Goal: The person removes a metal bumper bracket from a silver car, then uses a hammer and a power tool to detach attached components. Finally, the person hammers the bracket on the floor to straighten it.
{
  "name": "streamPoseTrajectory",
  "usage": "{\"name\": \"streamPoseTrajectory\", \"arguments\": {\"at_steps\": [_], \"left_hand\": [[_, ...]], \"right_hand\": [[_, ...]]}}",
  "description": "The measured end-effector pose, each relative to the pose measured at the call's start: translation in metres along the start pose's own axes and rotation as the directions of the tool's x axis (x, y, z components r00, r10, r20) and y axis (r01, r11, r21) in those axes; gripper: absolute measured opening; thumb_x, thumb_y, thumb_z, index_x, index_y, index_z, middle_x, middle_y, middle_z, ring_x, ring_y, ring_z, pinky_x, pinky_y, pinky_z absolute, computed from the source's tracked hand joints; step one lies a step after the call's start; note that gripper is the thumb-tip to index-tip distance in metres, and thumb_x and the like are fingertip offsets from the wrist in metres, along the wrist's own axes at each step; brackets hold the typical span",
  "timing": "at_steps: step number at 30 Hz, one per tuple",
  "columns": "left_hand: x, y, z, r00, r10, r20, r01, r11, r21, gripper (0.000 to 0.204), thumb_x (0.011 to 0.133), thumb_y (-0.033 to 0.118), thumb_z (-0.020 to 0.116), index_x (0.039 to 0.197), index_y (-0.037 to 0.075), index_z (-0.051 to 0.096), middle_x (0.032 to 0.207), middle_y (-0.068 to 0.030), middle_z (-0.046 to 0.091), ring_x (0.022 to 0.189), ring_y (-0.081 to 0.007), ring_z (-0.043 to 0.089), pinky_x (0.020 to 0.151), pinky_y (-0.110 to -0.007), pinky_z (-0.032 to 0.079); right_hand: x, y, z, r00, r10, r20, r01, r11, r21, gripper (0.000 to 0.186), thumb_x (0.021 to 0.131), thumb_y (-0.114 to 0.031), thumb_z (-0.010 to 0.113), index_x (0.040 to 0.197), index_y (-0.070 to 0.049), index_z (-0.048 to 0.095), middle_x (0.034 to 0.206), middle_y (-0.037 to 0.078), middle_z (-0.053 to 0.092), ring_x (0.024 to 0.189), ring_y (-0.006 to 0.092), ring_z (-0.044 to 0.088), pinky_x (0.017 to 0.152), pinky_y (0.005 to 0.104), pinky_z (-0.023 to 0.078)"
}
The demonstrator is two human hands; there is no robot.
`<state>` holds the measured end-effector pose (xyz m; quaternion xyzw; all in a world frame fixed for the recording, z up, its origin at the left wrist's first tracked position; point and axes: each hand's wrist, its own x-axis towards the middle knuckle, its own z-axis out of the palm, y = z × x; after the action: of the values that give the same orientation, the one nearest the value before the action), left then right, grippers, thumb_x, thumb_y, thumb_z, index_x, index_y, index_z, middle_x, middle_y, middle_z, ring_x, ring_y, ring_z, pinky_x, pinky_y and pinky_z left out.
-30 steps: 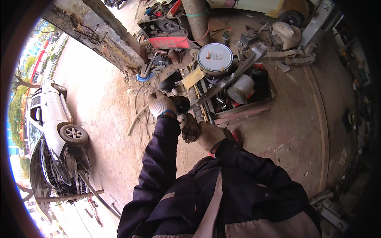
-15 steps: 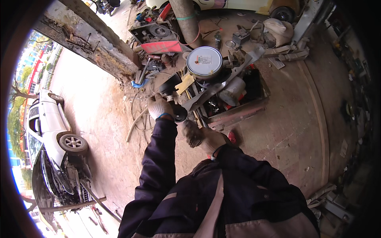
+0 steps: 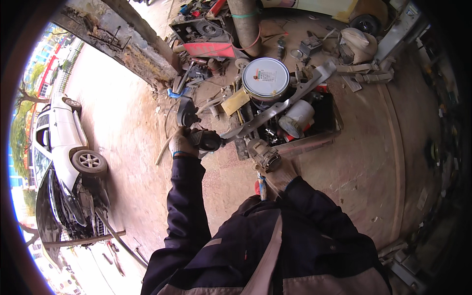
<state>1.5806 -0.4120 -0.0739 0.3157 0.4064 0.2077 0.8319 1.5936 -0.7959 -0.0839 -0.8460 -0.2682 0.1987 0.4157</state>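
Observation:
My gloved left hand [image 3: 184, 143] is closed around a black bent hose-like part [image 3: 205, 140] with a ribbed middle and wide rounded ends. In my gloved right hand [image 3: 281, 176] is a grey metal cylindrical part [image 3: 264, 155], much like a small motor, held near the crate's front edge. A narrow blue and white thing [image 3: 262, 188] shows beside the right hand; its kind is unclear. Just beyond both hands stands a crate [image 3: 300, 144] of car parts. Across it lies a long grey metal bar [image 3: 268, 114], beside a round lidded can [image 3: 265, 78].
Inside the crate lies a white cylinder [image 3: 296, 119]. A red-fronted box [image 3: 209, 49] of scrap stands near a round post [image 3: 244, 24]. At left are a weathered pillar [image 3: 128, 42] and a white pickup [image 3: 69, 132]. A pale sack [image 3: 358, 43] sits at far right.
The black part has tilted and shifted a little left with my left hand. My right hand has moved right, turning the metal part more into view. The whole view has shifted slightly.

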Motion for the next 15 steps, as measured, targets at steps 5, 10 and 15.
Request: {"name": "streamPoseTrajectory", "arguments": {"at_steps": [5,10,15], "left_hand": [[-0.025,-0.003,-0.01,1.0,0.008,-0.009,-0.008,0.998,-0.065,0.025,0.109,0.027,0.057,0.11,0.004,0.065,0.094,-0.0097,0.067,0.087,-0.0299,0.071,0.08,-0.047,0.064],[-0.032,-0.011,-0.016,0.99,-0.011,-0.14,-0.013,0.986,-0.167,0.025,0.111,0.025,0.053,0.109,0.004,0.065,0.093,-0.0098,0.066,0.084,-0.0299,0.069,0.08,-0.047,0.063],[-0.024,-0.021,-0.029,0.987,-0.023,-0.157,-0.021,0.961,-0.276,0.025,0.111,0.021,0.049,0.11,0.001,0.064,0.096,-0.0127,0.068,0.086,-0.0317,0.07,0.083,-0.048,0.063]], "right_hand": [[0.005,-0.02,-0.022,0.99,-0.142,0.017,0.142,0.967,-0.211,0.041,0.102,-0.036,0.067,0.134,-0.01,0.067,0.109,0.014,0.078,0.101,0.0349,0.074,0.087,0.0469,0.06],[0.008,-0.029,-0.016,0.959,-0.282,-0.025,0.277,0.952,-0.131,0.043,0.101,-0.032,0.068,0.133,-0.005,0.064,0.118,0.015,0.075,0.107,0.031,0.074,0.09,0.0424,0.059],[0.002,-0.051,-0.004,0.994,-0.049,0.098,0.044,0.998,0.054,0.042,0.094,-0.028,0.076,0.125,-0.001,0.067,0.114,0.017,0.076,0.106,0.0335,0.075,0.093,0.042,0.06]]}}
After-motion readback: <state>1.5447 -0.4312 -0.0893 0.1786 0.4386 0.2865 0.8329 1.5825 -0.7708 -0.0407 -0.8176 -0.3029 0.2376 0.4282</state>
